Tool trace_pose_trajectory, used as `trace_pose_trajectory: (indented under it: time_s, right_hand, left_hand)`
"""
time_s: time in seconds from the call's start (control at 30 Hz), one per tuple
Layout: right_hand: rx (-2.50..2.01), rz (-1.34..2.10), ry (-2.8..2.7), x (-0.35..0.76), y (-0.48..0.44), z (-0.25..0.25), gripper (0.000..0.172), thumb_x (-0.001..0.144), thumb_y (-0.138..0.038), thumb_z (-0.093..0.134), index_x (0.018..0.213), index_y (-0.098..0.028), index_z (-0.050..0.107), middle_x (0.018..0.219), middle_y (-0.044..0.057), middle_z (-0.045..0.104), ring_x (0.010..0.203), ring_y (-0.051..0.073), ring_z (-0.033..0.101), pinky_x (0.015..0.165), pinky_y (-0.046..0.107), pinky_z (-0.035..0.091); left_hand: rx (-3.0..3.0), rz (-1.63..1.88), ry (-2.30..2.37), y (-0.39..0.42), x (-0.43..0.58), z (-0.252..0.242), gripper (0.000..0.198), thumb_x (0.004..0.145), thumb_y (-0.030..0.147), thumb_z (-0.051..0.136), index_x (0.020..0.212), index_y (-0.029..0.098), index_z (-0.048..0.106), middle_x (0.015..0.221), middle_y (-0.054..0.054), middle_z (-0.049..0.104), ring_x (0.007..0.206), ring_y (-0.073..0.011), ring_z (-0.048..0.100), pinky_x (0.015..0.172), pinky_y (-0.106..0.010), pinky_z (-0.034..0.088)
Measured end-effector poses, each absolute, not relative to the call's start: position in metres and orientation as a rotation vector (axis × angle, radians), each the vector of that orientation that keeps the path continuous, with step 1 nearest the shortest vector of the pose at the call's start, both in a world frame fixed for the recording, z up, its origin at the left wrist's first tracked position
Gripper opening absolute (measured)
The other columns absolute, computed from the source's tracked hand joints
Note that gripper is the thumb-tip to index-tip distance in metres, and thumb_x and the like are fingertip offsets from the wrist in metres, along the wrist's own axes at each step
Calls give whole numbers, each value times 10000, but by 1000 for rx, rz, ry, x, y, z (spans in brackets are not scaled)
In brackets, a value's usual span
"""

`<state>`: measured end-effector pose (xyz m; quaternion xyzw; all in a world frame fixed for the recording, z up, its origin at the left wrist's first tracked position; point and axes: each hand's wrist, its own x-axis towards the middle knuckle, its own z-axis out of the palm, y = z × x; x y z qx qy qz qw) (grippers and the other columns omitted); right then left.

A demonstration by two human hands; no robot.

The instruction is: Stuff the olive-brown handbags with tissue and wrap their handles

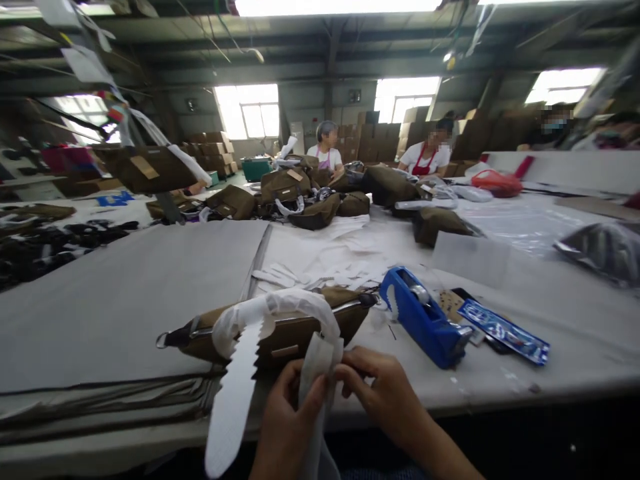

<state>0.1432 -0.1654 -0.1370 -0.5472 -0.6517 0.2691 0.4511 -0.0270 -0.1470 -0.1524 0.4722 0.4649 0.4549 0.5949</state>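
Note:
A brown handbag [295, 337] with a zip along its top lies across the table edge in front of me. Its handle [300, 301] is wrapped in white tissue-like material. My left hand [293, 407] is closed around a pale wrapping strip [316, 363] at the handle's near right end. My right hand [373, 383] pinches the edge of that same strip from the right. A white strip with a toothed edge [240, 387] hangs over the front of the bag from the handle, touched by neither hand.
Right of the bag stands a blue tape dispenser [425, 320], with a blue-and-white packet [505, 331] beside it. Loose white strips [285, 275] lie behind the bag. Several brown bags [285, 187] are piled farther back, near two people [327, 150]. A post [170, 207] rises at left.

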Motion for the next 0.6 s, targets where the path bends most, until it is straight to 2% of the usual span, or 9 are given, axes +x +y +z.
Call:
trace_pose_trajectory:
  time_s: [0.07, 0.13, 0.2, 0.23, 0.3, 0.4, 0.5, 0.6]
  right_hand:
    - [-1480, 314, -1564, 181, -172, -131, 244, 973, -382, 566, 913, -237, 753, 831, 16, 743, 777, 170, 697, 769, 261, 518]
    - [-1684, -141, -1370, 229, -177, -128, 252, 950, -402, 580, 1027, -234, 751, 1038, 57, 757, 984, 232, 699, 941, 333, 493]
    - [-1879, -329, -1237, 278, -179, -128, 357, 929, -430, 555, 1159, -218, 725, 1234, 95, 697, 1226, 311, 588, 1108, 448, 380]
    - [-1948, -266, -1183, 298, -178, -128, 366, 890, -433, 578, 1120, -201, 744, 1317, 111, 652, 1303, 341, 524, 1157, 483, 317]
    - [-2045, 79, -1092, 326, -174, -130, 322, 814, -444, 635, 940, -194, 796, 1387, 122, 608, 1375, 385, 444, 1200, 513, 233]
    - [-2024, 452, -1025, 340, -168, -134, 314, 763, -519, 679, 739, -233, 808, 1286, 104, 685, 1332, 397, 497, 1181, 518, 274]
    - [-1923, 597, -923, 336, -166, -134, 398, 767, -603, 653, 828, -246, 819, 1237, 94, 715, 1293, 374, 545, 1139, 524, 340]
    - [-1786, 679, -819, 330, -167, -129, 462, 765, -632, 630, 872, -222, 812, 1304, 100, 679, 1280, 369, 558, 1088, 516, 403]
  left_hand:
    - [1093, 1047, 1100, -144, -28, -154, 462, 720, 540, 798, 948, 157, 676, 810, -38, 723, 797, -190, 644, 688, -229, 473]
    - [1088, 1032, 1097, -142, -28, -155, 478, 715, 552, 796, 963, 162, 675, 804, -32, 718, 792, -191, 638, 685, -231, 468]
    - [1103, 1024, 1096, -141, -28, -154, 480, 712, 557, 795, 961, 165, 675, 804, -29, 717, 792, -193, 638, 689, -234, 466]
    - [1116, 1022, 1107, -141, -28, -154, 476, 712, 558, 793, 957, 167, 676, 803, -29, 718, 796, -197, 640, 693, -236, 466]
    - [1141, 1014, 1134, -141, -28, -153, 474, 713, 564, 787, 954, 170, 680, 799, -30, 721, 802, -206, 645, 701, -242, 468]
    - [1158, 1013, 1145, -140, -28, -154, 488, 704, 572, 786, 961, 169, 687, 827, -38, 732, 822, -221, 653, 727, -254, 482]
    - [1167, 1022, 1138, -139, -30, -157, 491, 691, 569, 793, 957, 167, 696, 847, -46, 742, 848, -234, 665, 761, -263, 499]
    - [1174, 1023, 1129, -139, -31, -158, 487, 681, 571, 797, 936, 167, 703, 839, -48, 749, 843, -241, 681, 786, -273, 520]
